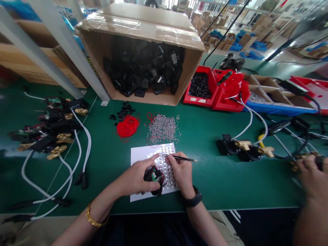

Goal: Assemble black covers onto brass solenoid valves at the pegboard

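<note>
My left hand (138, 178) is closed around a small black housing (154, 180) with a green circuit board and thin red wires inside. Its index finger reaches out over a white sheet (139, 155). In my right hand (182, 171) are slim black tweezers (181, 158), pinched between thumb and fingers, their tip pointing left near that index finger. Rows of small round silver discs (167, 177) cover the right part of the sheet, beneath both hands. Whether the tip grips a disc is too small to tell.
Beyond the sheet lie silver screws (162, 128), a red wire bundle (127, 127) and small black parts (125, 111). A carton (143, 29) of black housings stands behind. Cabled brass-fitted assemblies (57, 136) lie left, others (246, 148) right, near another person's hand (312, 174). Red bins (201, 99) stand behind.
</note>
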A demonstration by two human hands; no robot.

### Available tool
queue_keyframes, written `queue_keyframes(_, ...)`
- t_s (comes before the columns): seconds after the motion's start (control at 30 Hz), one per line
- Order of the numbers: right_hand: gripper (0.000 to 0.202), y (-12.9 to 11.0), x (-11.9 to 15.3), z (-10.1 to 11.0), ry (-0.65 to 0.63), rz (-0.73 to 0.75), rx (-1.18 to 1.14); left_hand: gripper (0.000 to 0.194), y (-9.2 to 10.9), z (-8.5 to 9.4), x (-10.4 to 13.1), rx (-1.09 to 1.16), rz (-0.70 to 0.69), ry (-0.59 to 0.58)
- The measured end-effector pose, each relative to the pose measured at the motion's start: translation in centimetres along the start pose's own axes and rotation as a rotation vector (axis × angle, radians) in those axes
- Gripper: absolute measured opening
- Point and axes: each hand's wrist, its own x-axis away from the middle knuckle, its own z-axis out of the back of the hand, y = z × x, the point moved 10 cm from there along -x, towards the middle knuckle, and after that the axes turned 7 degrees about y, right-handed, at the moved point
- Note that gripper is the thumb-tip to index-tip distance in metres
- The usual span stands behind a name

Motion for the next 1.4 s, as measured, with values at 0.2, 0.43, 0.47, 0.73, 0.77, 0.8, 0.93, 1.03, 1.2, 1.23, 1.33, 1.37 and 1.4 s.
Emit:
queue_keyframes(0.2,0.022,0.2,0.0,0.1,0.038,-0.006,-0.006,0.074,0.0,0.0,0.2,0.125,0.023,0.025)
queue_keyframes(0.43,0.022,0.0,-0.1,0.2,0.082,0.014,-0.016,0.075,0.1,0.4,0.1,0.111,0.001,0.049)
queue_keyframes(0.47,0.021,-0.1,-0.1,0.2,0.082,0.018,-0.015,0.075,0.2,0.4,0.0,0.116,0.003,0.051)
queue_keyframes(0.73,0.020,-0.5,-0.1,0.0,0.026,0.023,-0.015,0.079,-0.7,-1.0,0.7,0.250,0.197,-0.079)
queue_keyframes(0.77,0.020,-0.4,-0.1,0.0,0.022,0.023,-0.010,0.079,-0.6,-0.9,0.7,0.244,0.181,-0.073)
queue_keyframes(0.8,0.020,-0.4,-0.1,0.0,0.021,0.022,-0.007,0.078,-0.4,-0.7,0.6,0.227,0.150,-0.058)
queue_keyframes(0.93,0.020,-0.4,-0.1,0.0,0.027,0.018,-0.028,0.070,0.2,0.2,0.3,0.138,0.026,0.017)
queue_keyframes(1.03,0.022,-0.2,-0.1,-0.1,0.035,-0.005,-0.067,0.065,0.2,0.4,0.2,0.115,-0.009,0.042)
queue_keyframes(1.2,0.025,0.3,0.0,0.0,0.066,-0.058,-0.160,0.066,0.2,1.9,1.1,0.155,-0.058,0.155)
queue_keyframes(1.23,0.025,0.3,0.1,0.0,0.058,-0.067,-0.191,0.066,0.3,2.7,1.4,0.153,-0.068,0.223)
queue_keyframes(1.33,0.027,0.2,0.4,0.5,0.055,-0.117,-0.342,0.066,0.0,5.4,2.7,0.118,-0.077,0.483)
queue_keyframes(1.37,0.028,0.2,0.5,0.7,0.068,-0.148,-0.411,0.066,-0.3,5.9,3.0,0.130,-0.071,0.549)
queue_keyframes(1.4,0.029,0.1,0.7,0.8,0.076,-0.187,-0.484,0.067,-0.6,6.2,3.1,0.165,-0.066,0.596)
